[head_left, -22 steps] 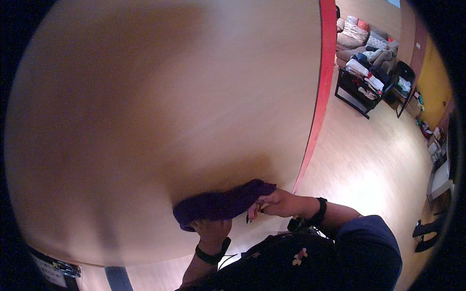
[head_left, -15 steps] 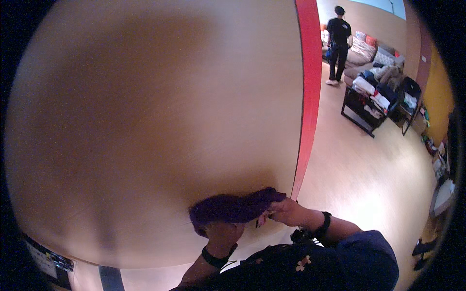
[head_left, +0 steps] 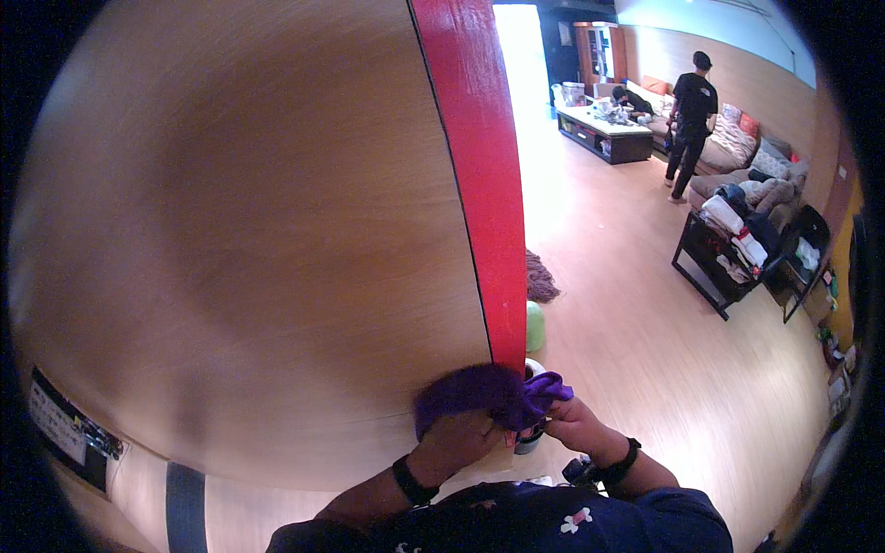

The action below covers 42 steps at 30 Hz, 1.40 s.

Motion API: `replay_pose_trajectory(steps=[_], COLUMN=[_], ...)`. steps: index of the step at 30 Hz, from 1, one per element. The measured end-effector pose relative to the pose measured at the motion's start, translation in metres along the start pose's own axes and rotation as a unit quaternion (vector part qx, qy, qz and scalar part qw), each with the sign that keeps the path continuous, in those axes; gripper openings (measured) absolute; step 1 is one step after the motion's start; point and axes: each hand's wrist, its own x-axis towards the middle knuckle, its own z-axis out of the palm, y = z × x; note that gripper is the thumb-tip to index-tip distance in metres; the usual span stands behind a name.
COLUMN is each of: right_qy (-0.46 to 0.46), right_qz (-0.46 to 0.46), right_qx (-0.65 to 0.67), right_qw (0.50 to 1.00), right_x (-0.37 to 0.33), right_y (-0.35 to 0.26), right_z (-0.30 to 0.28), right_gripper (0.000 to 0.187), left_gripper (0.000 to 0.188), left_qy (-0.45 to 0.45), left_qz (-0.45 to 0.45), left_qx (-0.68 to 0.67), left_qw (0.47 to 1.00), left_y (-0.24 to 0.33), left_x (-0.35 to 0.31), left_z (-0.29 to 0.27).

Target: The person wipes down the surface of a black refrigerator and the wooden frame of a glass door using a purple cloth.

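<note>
A purple cloth (head_left: 479, 392) is bunched up between my two hands, close to a large wooden panel (head_left: 323, 230) with a red edge (head_left: 493, 230). My left hand (head_left: 461, 438) is closed on the larger, left part, its fingers partly covered by the fabric. My right hand (head_left: 581, 427) grips the twisted right end of the cloth just past the red edge. Behind the cloth, a container (head_left: 528, 441) shows in part; its kind is hard to make out.
Beyond the red edge stand a light green object (head_left: 536, 324) and a brown mop head (head_left: 541, 278). A person in black (head_left: 691, 120) stands near a sofa (head_left: 737, 147). A black rack with folded clothes (head_left: 724, 263) stands at right, a low table (head_left: 604, 134) farther back.
My view has swung right, so more of the room shows. The cloth and both hands are now nearer the red edge, with the cloth's right end twisted past it.
</note>
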Motion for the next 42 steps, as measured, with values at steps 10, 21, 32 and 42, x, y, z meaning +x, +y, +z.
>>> replay_pose_trajectory(steps=[10, 21, 32, 42], right_qy=[0.071, -0.017, -0.106, 0.109], right_qz=[-0.161, -0.234, -0.3, -0.284], right_qx=[-0.14, -0.158, -0.277, -0.345], right_qw=[0.974, 0.959, 0.907, 0.888], right_x=[0.016, 0.046, 0.113, 0.096], right_y=[-0.027, -0.149, -0.342, -0.41], right_z=[0.009, 0.034, 0.045, 0.116], right_gripper=[0.026, 0.021, 0.038, 0.03], left_gripper=[0.024, 0.033, 0.072, 0.082], left_qy=[-0.032, -0.093, 0.278, 0.242], left_qz=[0.023, -0.086, 0.225, 0.079], left_qx=[0.048, 0.179, 0.454, 0.551], left_qw=[0.998, 0.976, 0.816, 0.795], left_y=[0.003, 0.045, 0.04, 0.093], left_x=[-0.004, 0.011, 0.061, 0.086], left_z=[-0.007, -0.154, -0.315, -0.384])
